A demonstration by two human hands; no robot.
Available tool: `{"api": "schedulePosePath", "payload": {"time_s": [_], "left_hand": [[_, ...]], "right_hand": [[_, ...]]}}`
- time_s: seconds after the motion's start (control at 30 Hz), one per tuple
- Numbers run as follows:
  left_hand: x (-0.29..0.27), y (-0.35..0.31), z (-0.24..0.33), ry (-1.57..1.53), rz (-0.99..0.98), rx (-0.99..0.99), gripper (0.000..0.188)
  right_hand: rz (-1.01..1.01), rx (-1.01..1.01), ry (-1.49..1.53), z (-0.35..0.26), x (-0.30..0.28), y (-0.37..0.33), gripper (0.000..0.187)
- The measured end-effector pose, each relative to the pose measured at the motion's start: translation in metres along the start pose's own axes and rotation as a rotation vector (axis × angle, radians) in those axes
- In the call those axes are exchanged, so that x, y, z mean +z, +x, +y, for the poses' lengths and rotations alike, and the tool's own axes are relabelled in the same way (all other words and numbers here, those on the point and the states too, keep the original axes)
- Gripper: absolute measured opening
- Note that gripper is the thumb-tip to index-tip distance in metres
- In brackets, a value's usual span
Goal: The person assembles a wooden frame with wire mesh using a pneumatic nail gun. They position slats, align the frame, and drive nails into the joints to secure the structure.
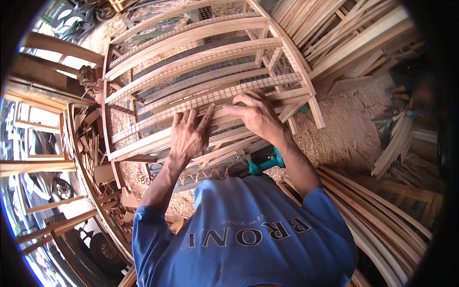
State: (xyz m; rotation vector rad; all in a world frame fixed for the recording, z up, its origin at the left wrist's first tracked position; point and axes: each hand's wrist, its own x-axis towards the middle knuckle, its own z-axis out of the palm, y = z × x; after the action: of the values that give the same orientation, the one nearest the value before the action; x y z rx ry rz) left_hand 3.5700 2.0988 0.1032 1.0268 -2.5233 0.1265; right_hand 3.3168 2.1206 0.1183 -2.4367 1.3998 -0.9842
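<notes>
A large wooden frame [193, 56] with several slats lies in front of me, with wire mesh [158, 117] across it. My left hand [187, 136] rests on the near slat and the mesh edge, its fingers stretched forward and apart. To its right, my right hand [260, 117] lies over the same near rail, fingers bent and spread on the mesh, thumb side toward the left hand. Neither hand visibly lifts anything. Below the rail, close to my body, is a teal power tool [266, 162], partly hidden; an orange coiled hose [203, 176] runs to its left.
Long wood strips are stacked at the far right [330, 28], and more strips [377, 220] lie at the near right. Wood shavings [339, 129] cover the floor. Wood offcuts [93, 138] pile up at the left beside a wooden window frame [40, 126]. Motorcycles [71, 21] stand at the far left.
</notes>
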Motion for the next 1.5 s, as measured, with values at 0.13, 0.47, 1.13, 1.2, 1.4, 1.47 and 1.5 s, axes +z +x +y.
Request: {"api": "schedulePosePath", "payload": {"time_s": [0.13, 0.47, 1.13, 1.2, 1.4, 1.47, 1.5], "left_hand": [[-0.002, 0.002, 0.001, 0.046, -0.017, 0.024, 0.060], [-0.001, 0.002, -0.002, 0.122, -0.029, 0.077, 0.060], [-0.009, 0.008, -0.003, 0.126, -0.095, 0.104, 0.060], [-0.008, 0.008, -0.004, 0.106, -0.080, 0.106, 0.061], [-0.010, 0.009, -0.004, 0.038, -0.130, 0.059, 0.063], [-0.010, 0.009, -0.004, 0.050, -0.136, 0.065, 0.062], [-0.010, 0.008, -0.003, 0.058, -0.133, 0.073, 0.062]], "right_hand": [[0.000, 0.027, 0.018, 0.004, 0.007, 0.000, 0.039], [0.075, -0.019, -0.072, 0.002, 0.016, -0.010, 0.029], [0.088, -0.157, -0.258, 0.007, 0.020, -0.018, 0.039], [0.066, -0.157, -0.276, 0.007, 0.021, -0.017, 0.038], [0.092, -0.159, -0.265, 0.009, 0.022, -0.017, 0.033], [0.101, -0.154, -0.247, 0.009, 0.022, -0.018, 0.032], [0.097, -0.143, -0.226, 0.009, 0.022, -0.019, 0.032]]}}
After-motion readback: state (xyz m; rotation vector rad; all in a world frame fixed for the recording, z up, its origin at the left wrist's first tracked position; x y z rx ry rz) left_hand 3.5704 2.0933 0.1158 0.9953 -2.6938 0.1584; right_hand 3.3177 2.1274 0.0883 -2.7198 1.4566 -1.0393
